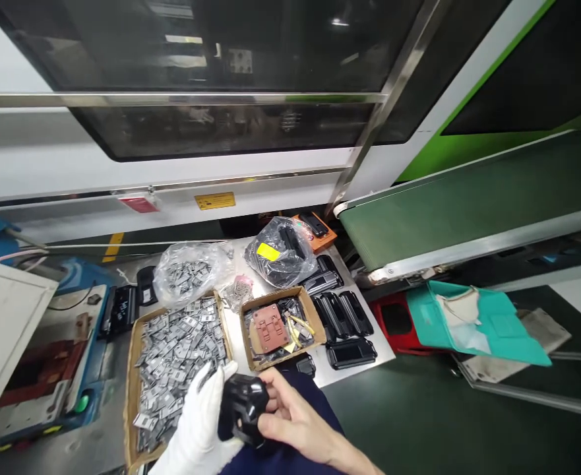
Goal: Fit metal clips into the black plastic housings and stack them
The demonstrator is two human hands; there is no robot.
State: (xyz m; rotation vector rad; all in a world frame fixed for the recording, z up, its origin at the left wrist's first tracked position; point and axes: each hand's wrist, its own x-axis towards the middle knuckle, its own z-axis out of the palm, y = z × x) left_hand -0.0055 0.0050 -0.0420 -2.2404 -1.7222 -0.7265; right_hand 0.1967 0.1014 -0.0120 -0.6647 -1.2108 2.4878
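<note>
A glossy black plastic housing [248,404] is held between both hands above my lap. My left hand [202,415], in a white glove, grips its left side. The bare fingers and thumb of my right hand [290,419] close on its right side. Left of the hands stands a cardboard box [128,396] full of small grey metal-looking parts [179,359]. A smaller cardboard box [314,321] just beyond the hands holds a reddish-brown plate [270,328] and loose pieces. Several black housings [352,353] lie on the table to its right.
Two clear plastic bags, one with grey parts [188,274] and one with black parts [290,254], lie at the table's back. A green conveyor belt [468,198] rises to the right. A blue machine [90,396] stands left. A turquoise bin [433,310] sits beyond the table's right edge.
</note>
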